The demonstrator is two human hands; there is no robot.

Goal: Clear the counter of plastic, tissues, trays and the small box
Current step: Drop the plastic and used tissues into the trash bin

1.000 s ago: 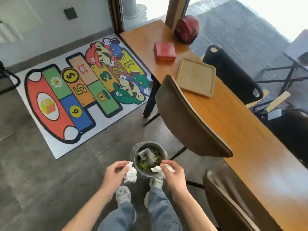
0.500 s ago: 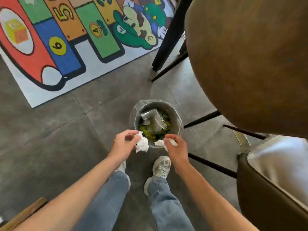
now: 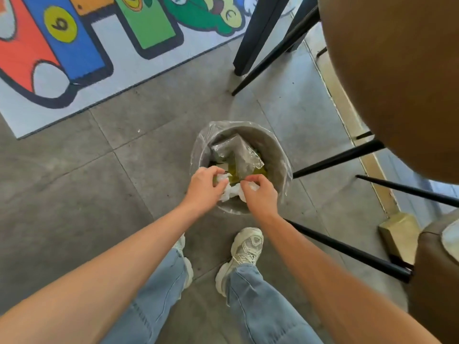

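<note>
A grey tiled floor (image 3: 74, 194) is seen from above, with a bright play mat (image 3: 82, 45) laid across the upper left. A small round bin (image 3: 275, 147), lined with a clear bag (image 3: 198, 145), is stood on the tiles between the mat and two brown chairs (image 3: 397, 70) on black legs. Crumpled plastic (image 3: 236, 152) and some green waste are seen inside the bin.

Both hands are held over the near rim of the bin, close together. A crumpled white tissue (image 3: 222, 179) is pinched in the grip of the left hand (image 3: 205, 186), the fingers curled round it. A second tissue (image 3: 234, 191) is held in the narrow grip of the right hand (image 3: 260, 194), thumb and fingers closed on it. The two tissues are just beside each other above the bin's mouth. Pale shoes (image 3: 248, 247) and blue jeans (image 3: 260, 306) are seen below the arms.
</note>
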